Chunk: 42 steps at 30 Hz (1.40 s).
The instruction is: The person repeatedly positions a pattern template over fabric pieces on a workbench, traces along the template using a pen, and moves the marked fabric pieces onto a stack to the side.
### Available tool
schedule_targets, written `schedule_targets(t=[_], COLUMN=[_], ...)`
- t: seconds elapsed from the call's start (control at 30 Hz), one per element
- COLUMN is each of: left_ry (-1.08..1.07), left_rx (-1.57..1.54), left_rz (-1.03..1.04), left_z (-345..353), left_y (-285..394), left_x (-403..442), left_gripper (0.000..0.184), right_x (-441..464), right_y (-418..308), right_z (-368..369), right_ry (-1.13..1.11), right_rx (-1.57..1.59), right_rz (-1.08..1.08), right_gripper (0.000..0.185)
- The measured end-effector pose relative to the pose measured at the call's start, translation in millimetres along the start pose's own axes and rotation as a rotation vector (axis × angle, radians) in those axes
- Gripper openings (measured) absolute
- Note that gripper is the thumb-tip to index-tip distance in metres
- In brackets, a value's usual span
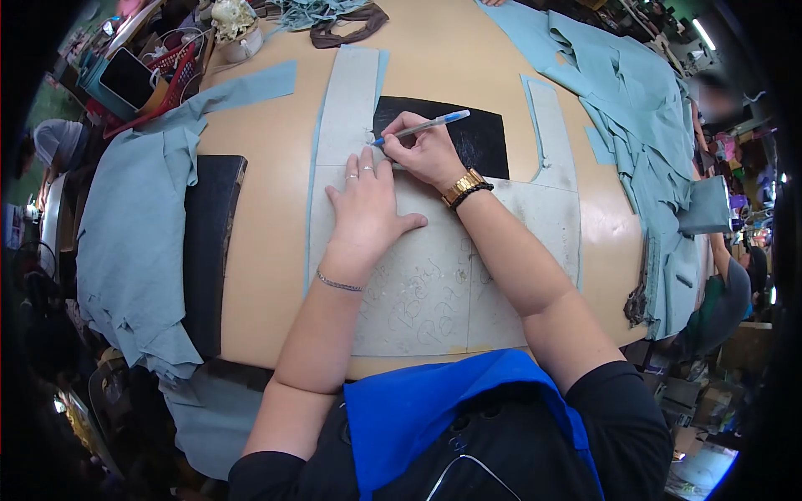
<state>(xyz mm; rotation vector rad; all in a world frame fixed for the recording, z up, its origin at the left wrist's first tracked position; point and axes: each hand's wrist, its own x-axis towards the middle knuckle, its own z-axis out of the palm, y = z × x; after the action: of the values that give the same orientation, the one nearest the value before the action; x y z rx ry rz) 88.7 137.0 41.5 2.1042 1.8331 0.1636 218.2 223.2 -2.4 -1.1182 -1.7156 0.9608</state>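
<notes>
A pale grey card pattern (426,309) with two upright arms and handwriting on it lies on light blue sheet material (383,67), which shows along its edges. My right hand (422,154) grips a ballpoint pen (434,122), its tip at the inner edge of the pattern's left arm. My left hand (368,200) lies flat on the pattern just below the pen tip, fingers spread and holding nothing. Between the pattern's arms a black sheet (480,138) is visible, partly covered by my right hand.
Blue material is heaped on the left (138,234) over a black board (215,250), and another blue heap (618,92) covers the right side. A red basket (177,79), a white pot (242,43) and a brown ring-shaped scrap (351,29) sit at the far side. Other people are partly visible around.
</notes>
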Motion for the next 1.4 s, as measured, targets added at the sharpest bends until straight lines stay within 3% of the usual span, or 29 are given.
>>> schedule_targets(t=[0.73, 0.9, 1.0, 1.07, 1.13, 1.17, 1.27, 1.3, 1.4], left_ry=[-0.032, 0.025, 0.033, 0.057, 0.029, 0.013, 0.049, 0.076, 0.203], left_rx=[0.026, 0.008, 0.019, 0.015, -0.006, -0.012, -0.046, -0.116, -0.273], left_rz=[-0.016, 0.056, 0.107, 0.112, 0.12, 0.117, 0.156, 0.224, 0.308], left_z=[-3, 3, 10, 10, 12, 14, 21, 25, 21], left_y=[2, -2, -8, -9, -12, -15, -23, -33, -60], left_x=[-1, 0, 4, 4, 9, 10, 8, 9, -20], left_gripper=[0.102, 0.1, 0.096, 0.093, 0.093, 0.093, 0.085, 0.075, 0.068], right_x=[0, -3, -43, -93, -159, -190, -268, -286, -313], right_y=[2, 7, -5, -10, -35, -27, -29, -35, -31], right_z=[-1, -6, -41, -82, -129, -152, -210, -224, -239], right_ry=[-0.03, 0.05, 0.175, 0.146, 0.209, 0.223, 0.436, 0.507, 0.473], right_rx=[-0.076, 0.069, 0.301, 0.348, 0.075, -0.244, -0.051, 0.023, -0.091], right_rz=[-0.031, -0.062, 0.049, 0.046, 0.23, 0.178, 0.421, 0.486, 0.507], right_gripper=[0.012, 0.012, 0.016, 0.023, 0.026, 0.028, 0.03, 0.029, 0.028])
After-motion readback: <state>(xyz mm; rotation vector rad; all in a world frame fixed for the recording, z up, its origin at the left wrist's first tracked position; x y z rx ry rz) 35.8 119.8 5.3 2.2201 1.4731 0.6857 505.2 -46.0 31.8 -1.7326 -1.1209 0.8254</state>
